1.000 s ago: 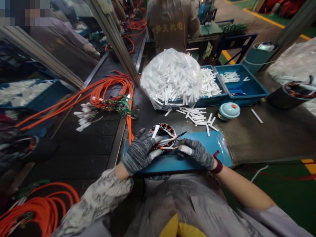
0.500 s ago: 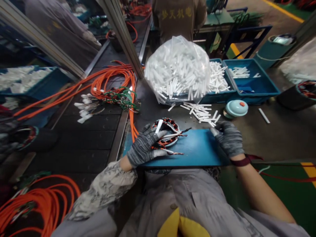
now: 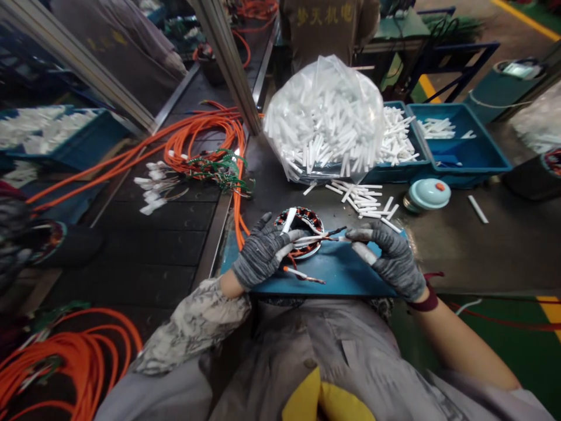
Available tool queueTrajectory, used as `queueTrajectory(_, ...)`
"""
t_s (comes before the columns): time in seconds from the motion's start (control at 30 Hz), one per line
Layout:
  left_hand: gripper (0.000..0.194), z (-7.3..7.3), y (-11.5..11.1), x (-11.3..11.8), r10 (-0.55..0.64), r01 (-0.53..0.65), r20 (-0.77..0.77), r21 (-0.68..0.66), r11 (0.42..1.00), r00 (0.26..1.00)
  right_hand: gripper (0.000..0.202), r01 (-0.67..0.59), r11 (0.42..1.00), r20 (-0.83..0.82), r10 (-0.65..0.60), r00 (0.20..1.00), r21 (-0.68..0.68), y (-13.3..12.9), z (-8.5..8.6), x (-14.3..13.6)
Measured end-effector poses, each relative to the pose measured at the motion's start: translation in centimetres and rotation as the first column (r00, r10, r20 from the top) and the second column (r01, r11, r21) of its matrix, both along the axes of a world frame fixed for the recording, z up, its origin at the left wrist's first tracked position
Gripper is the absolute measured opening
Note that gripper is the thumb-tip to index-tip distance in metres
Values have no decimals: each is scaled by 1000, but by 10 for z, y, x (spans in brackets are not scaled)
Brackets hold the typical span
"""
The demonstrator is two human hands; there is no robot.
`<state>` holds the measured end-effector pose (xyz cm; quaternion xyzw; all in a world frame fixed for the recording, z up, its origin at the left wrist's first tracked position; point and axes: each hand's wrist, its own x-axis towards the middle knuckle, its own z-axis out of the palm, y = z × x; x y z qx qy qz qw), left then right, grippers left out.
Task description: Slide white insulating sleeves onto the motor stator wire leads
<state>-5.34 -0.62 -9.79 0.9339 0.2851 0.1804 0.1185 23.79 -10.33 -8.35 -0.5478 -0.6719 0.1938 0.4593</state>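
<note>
Head view. The room: a dark-slatted line [image 3: 144, 251] runs along the left, bearing looped orange cables [image 3: 204, 131]; beyond the bench, a person in a brown top [image 3: 322, 32] stands near the upper edge. The dark bench top [image 3: 460, 251] spans the centre and right, with a metal post [image 3: 230, 64] rising at its left side. On it, a bulging clear bag [image 3: 326, 117] of white tubes sits next to two blue bins [image 3: 460, 143], the nearer one partly covered by the bag. A blue board [image 3: 350, 272] lies flat at the near edge, below loose white tubes [image 3: 362, 202] and a pale blue round container [image 3: 429, 194]. The hands, gloved in grey knit, are apart, one to each side of the board. The left hand [image 3: 265, 251], palm down and fingers pointing right, lies over the left side of the wound ring [image 3: 313, 219], with white-sleeved leads [image 3: 313, 238] held between finger and thumb. The right hand [image 3: 390, 254] reaches in from the right, fingers bent and pointing left, its tips at a small white piece [image 3: 342, 238] by the lead ends; whether it grips this piece cannot be told. The ring rests on the board's upper left part.
</note>
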Motion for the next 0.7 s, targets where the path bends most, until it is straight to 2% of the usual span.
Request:
queueTrajectory(0.17,40,5,2,-1,-31,31,-21,3,1000,999,24,-145,989,151,144,978,-4,3,-3,-1)
queueTrajectory(0.27,40,7,5,-1,-67,67,-11,32,997,998,32,-154,988,344,142,928,6,10,-5,-10)
queueTrajectory(0.33,39,6,7,-1,-92,91,10,68,993,996,34,-141,990,417,130,899,-6,14,-6,-18)
queueTrajectory(0.5,39,2,11,-1,-133,131,19,96,987,991,35,-124,988,373,148,916,-90,23,-10,-45)
queueTrajectory(0.6,40,2,13,0,-163,162,7,95,982,987,33,-64,980,428,141,893,-189,28,-11,-61)
queueTrajectory(0.7,41,4,12,3,-161,163,-22,90,983,987,32,-64,969,397,157,904,-238,29,-8,-66)
